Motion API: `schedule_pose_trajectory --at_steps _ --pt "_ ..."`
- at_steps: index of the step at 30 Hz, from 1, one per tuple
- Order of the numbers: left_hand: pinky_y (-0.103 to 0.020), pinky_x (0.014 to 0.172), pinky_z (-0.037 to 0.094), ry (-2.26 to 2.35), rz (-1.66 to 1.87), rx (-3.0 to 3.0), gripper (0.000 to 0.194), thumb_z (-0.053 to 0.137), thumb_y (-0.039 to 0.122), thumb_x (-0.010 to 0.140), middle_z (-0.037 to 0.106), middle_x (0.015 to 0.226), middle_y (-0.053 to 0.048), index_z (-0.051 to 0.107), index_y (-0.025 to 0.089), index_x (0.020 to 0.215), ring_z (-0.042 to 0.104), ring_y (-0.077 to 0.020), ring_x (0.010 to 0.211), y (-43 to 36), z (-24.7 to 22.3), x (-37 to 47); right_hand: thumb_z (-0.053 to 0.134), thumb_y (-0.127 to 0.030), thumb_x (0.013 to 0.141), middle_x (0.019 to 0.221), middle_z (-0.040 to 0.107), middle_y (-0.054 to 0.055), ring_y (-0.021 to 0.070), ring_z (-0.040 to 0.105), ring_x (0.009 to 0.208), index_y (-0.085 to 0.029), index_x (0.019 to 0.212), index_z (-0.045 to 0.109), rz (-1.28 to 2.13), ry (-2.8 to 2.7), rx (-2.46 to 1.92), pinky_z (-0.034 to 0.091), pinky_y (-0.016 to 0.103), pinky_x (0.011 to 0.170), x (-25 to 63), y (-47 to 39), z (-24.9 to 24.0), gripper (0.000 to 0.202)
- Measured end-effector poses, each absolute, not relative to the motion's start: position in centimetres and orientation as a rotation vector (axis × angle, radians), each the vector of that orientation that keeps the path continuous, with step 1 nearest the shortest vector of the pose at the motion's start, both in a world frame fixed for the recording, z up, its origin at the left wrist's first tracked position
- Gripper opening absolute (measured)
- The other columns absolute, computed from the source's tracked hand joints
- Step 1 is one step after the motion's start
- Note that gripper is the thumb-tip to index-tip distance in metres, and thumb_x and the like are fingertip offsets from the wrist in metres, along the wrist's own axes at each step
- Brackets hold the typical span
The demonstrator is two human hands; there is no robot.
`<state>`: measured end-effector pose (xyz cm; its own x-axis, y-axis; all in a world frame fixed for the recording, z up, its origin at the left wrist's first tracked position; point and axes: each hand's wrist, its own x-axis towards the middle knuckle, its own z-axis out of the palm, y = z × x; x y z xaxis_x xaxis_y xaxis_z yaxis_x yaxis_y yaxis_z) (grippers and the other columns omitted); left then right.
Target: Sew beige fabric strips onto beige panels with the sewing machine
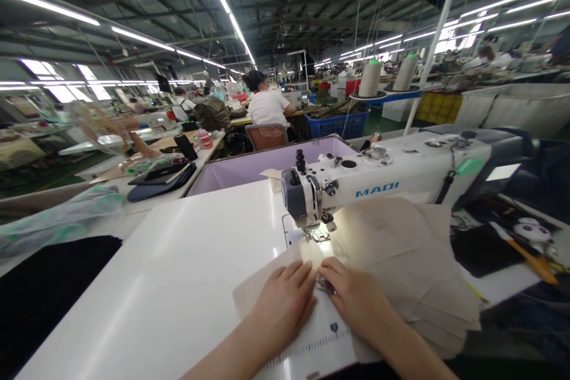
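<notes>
A beige fabric piece [253, 279] lies under the needle area of a white MAQI sewing machine [383, 181]. My left hand [285, 300] rests on this fabric in front of the presser foot, its fingers stretched out and lying flat. Beside it, my right hand [358, 297] has its fingers curled and closed at the fabric's near edge. A small dark metal item [325, 286] shows partly under the right fingers; its kind is hidden. More beige fabric [401, 249] spreads in folds to the right, below the machine arm. Light from the machine falls on the metal needle plate [321, 236].
Black cloth [48, 291] and a clear plastic bag [66, 219] lie at the left. Behind the machine stands a lilac bin [249, 163]. Two thread cones [370, 80] sit on a stand by a white pole [434, 50]. A person [269, 108] sits farther back, facing away.
</notes>
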<state>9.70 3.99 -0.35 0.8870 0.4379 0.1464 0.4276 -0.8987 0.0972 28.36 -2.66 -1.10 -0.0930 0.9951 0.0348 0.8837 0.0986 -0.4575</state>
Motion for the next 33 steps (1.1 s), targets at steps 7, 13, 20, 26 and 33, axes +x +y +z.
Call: schedule_pose_trajectory --at_steps 7,13,20,26,33 --pt "-0.051 0.096 0.057 0.700 0.216 3.078 0.039 0.055 0.022 0.099 0.064 0.130 -0.013 0.052 0.020 0.137 0.059 -0.0353 0.122 4.5 -0.3 9.3 0.049 -0.002 0.082 0.125 0.067 0.005 0.0209 0.066 0.107 -0.021 0.116 0.067 0.473 -2.124 -1.827 0.050 0.029 0.087 28.7 -2.8 -1.2 0.043" --pt "-0.051 0.105 0.052 0.598 0.264 3.040 0.039 0.051 0.022 0.101 0.063 0.133 -0.013 0.050 0.021 0.141 0.058 -0.0323 0.125 4.7 -0.2 9.2 0.048 0.001 0.082 0.119 0.069 0.006 0.0216 0.067 0.105 -0.019 0.116 0.066 0.453 -2.163 -1.834 0.051 0.030 0.086 28.5 -2.9 -1.6 0.044" --pt "-0.048 0.107 0.052 0.498 0.302 2.954 0.039 0.046 0.024 0.104 0.063 0.134 -0.012 0.050 0.021 0.142 0.058 -0.0294 0.126 5.7 0.2 9.4 0.050 -0.002 0.090 0.108 0.070 0.003 0.0203 0.068 0.096 -0.020 0.107 0.066 0.402 -2.180 -1.875 0.050 0.028 0.076 28.4 -2.0 -1.6 0.030" --pt "-0.046 0.107 0.052 0.510 0.318 2.923 0.032 0.046 0.023 0.103 0.065 0.127 -0.011 0.058 0.021 0.132 0.059 -0.0276 0.123 8.2 0.3 9.9 0.051 -0.004 0.091 0.107 0.071 0.002 0.0191 0.069 0.094 -0.021 0.101 0.066 0.352 -2.173 -1.920 0.046 0.026 0.071 28.7 0.4 -0.6 0.025" --pt "-0.045 0.105 0.052 0.457 0.381 2.901 0.028 0.045 0.022 0.102 0.064 0.127 -0.012 0.060 0.020 0.126 0.060 -0.0272 0.121 11.6 0.4 10.6 0.049 -0.004 0.091 0.115 0.071 0.002 0.0191 0.069 0.098 -0.023 0.108 0.069 0.362 -2.152 -1.879 0.047 0.026 0.080 29.1 2.2 0.1 0.032"
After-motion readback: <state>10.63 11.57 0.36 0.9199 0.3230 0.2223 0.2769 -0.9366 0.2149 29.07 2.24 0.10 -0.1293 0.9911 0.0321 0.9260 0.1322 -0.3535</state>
